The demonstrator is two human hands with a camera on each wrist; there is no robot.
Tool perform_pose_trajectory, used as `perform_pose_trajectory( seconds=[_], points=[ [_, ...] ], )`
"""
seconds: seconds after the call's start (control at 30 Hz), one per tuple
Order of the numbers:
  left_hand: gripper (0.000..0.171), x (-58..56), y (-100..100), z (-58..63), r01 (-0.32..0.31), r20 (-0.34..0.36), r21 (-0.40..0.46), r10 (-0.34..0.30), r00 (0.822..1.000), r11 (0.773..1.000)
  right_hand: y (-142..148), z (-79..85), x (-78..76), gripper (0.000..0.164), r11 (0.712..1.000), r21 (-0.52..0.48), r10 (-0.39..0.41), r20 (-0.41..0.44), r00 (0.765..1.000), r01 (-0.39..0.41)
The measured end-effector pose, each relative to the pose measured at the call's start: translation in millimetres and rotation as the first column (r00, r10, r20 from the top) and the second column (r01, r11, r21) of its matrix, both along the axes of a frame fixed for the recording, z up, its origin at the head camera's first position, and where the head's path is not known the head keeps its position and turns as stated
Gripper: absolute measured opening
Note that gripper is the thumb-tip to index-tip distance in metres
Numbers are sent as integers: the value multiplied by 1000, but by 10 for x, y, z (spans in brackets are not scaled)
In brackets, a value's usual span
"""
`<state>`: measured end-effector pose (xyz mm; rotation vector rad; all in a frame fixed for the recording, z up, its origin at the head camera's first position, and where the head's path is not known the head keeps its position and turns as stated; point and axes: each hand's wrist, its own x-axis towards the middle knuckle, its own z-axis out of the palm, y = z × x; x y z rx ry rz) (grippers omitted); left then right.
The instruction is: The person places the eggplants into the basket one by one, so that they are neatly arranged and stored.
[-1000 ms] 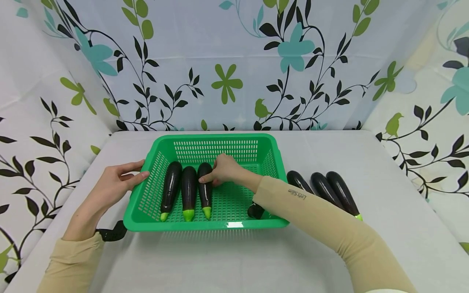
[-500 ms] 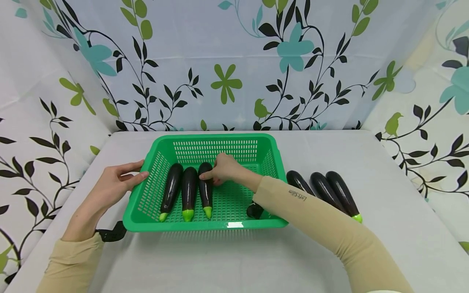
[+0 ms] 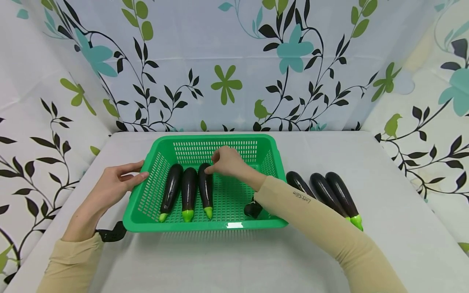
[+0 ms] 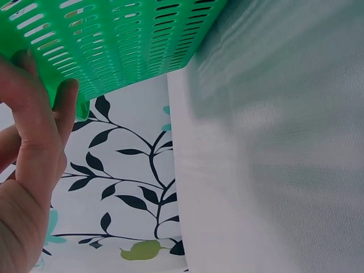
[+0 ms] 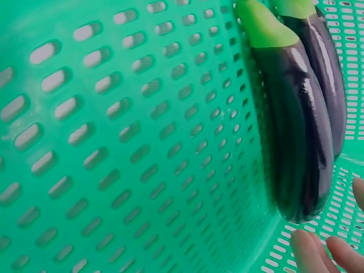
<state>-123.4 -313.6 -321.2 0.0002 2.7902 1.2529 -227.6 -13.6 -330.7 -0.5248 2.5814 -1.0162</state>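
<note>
Three glossy dark eggplants lie side by side in the left part of a green plastic basket (image 3: 205, 226), their green stem ends toward the near side. My left hand (image 3: 119, 179) grips the basket's left rim, and the left wrist view shows its fingers (image 4: 67, 105) at the rim. Inside the basket, my right hand (image 3: 228, 162) is over the far end of the rightmost eggplant (image 3: 206, 187), thumb close to its tip. In the right wrist view, the fingertips (image 5: 307, 250) are loosely bent just off the rounded end of an eggplant (image 5: 301, 131).
Three more eggplants (image 3: 342, 193) lie on the white-covered table (image 3: 234, 260) right of the basket, partly behind the right sleeve. A black wrist camera (image 3: 253, 209) shows under the right forearm. A patterned curtain (image 3: 227, 110) stands behind and at both sides.
My right hand has let go of the rightmost eggplant in the basket and lifted slightly up and away from it. My left hand stays on the rim.
</note>
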Motion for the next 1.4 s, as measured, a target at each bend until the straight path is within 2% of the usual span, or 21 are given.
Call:
perform_pose_trajectory(
  seconds=[0.17,0.27,0.33,0.4,0.47,0.5,0.7,1.0,1.2,1.4],
  points=[
    [68,1,-17,12,2,-1,-3,-2,1000,1000,-8,22,-15,41,995,-98,6,-18,1000,-8],
    [68,6,-22,11,-3,-3,0,3,1000,1000,11,82,-9,39,973,-232,25,31,999,-17],
    [67,0,-11,3,-1,-6,11,1,1000,1000,48,168,0,37,933,-359,44,90,995,-9],
    [67,-14,6,-7,5,-7,18,-5,1000,1000,109,291,23,36,879,-477,68,142,988,8],
    [66,-28,24,-31,8,-8,28,-8,1000,1000,176,419,45,36,834,-551,93,165,982,13],
    [66,-33,30,-38,9,-6,27,-9,1000,1000,209,482,60,37,824,-567,100,163,981,10],
    [66,-32,27,-40,13,-6,16,-13,1000,1000,385,731,137,39,821,-570,101,133,986,-7],
    [68,-15,-15,8,10,1,31,-10,1000,999,752,856,254,39,785,-619,47,85,995,16],
    [67,-11,-21,5,9,-8,26,-9,1000,1000,1048,831,354,40,811,-583,-31,43,999,50],
    [68,-21,-22,-4,3,0,25,-3,1000,1000,1365,773,473,41,829,-548,-122,15,992,110]
  ],
)
